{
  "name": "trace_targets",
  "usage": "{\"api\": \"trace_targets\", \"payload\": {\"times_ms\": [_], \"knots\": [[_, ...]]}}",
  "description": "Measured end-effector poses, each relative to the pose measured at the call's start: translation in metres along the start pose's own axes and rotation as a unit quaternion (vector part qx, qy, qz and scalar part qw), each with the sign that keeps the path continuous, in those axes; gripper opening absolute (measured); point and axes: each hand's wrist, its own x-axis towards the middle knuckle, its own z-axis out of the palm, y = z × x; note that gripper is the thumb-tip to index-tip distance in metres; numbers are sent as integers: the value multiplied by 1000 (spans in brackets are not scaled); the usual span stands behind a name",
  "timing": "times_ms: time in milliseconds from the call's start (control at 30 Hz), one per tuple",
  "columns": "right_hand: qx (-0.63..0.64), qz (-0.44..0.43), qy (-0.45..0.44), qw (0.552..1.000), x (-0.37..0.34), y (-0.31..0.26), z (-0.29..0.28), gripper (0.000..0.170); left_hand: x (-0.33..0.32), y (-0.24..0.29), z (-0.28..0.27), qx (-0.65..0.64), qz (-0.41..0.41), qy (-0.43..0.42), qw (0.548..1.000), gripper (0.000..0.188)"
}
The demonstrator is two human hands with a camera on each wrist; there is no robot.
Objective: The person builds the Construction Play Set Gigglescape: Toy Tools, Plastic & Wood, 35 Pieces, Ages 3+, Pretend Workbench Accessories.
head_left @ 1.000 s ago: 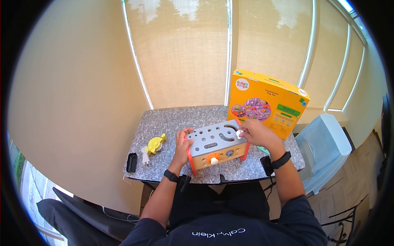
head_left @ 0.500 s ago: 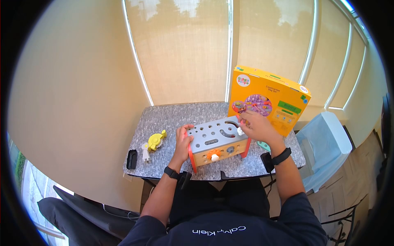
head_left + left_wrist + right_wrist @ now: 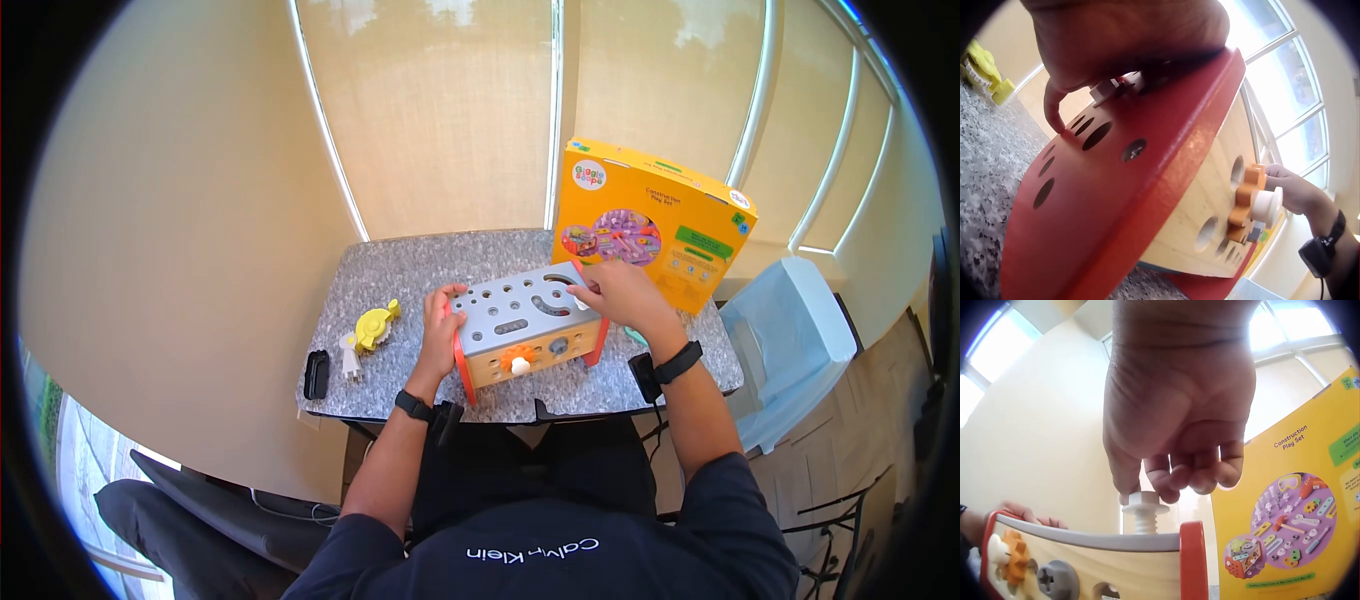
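A toy workbench [image 3: 488, 370] with a grey perforated top, wooden front and red ends stands on the table. My left hand [image 3: 438, 335] grips its left red end panel [image 3: 1097, 206], fingers on the top edge and outer side. At the top's right end, my right hand [image 3: 632, 298] pinches the head of a white plastic bolt [image 3: 1145, 520]. The bolt stands upright in the grey top, with part of its thread showing above the surface. On the front sit an orange gear [image 3: 1016, 556] with a white bolt through it and a grey bolt [image 3: 1059, 579].
A yellow play set box [image 3: 650, 225] stands behind the right hand. Left on the speckled table [image 3: 390, 265] lie a yellow toy piece [image 3: 375, 328], a grey-white piece [image 3: 350, 358] and a black case [image 3: 316, 375]. A chair under a light blue cover [image 3: 790, 340] stands at the right.
The right hand's fingers have shifted around the white bolt's head and now cover more of it in the head view. The left hand keeps its hold; the head view has tilted slightly.
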Motion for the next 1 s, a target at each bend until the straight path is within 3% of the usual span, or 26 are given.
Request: {"api": "trace_targets", "payload": {"times_ms": [167,267,333,467,567,633,967,1000], "knots": [[-44,40,-11,998,0,-7,-6,37,-1,5,0,9,4,-3,1000,46],[28,33,44,998,-3,-8,-13,35,-2,9,0,9,-1,0,1000,46],[109,-96,67,987,-5,4,-10,30,-2,11,1,9,-4,1,1000,46],[133,-126,3,983,-4,10,-7,26,-2,10,0,4,-6,-1,1000,45],[115,-77,-5,990,-3,4,-6,28,-1,8,0,3,-4,-2,1000,45],[9,-1,-32,999,-2,-4,-6,34,-1,7,0,5,-1,-2,1000,45],[-56,41,-14,997,-3,-14,-4,38,0,5,2,-40,-17,1,999,45],[-17,16,24,999,-5,-11,-3,36,0,6,1,-30,-15,0,999,45]]}}
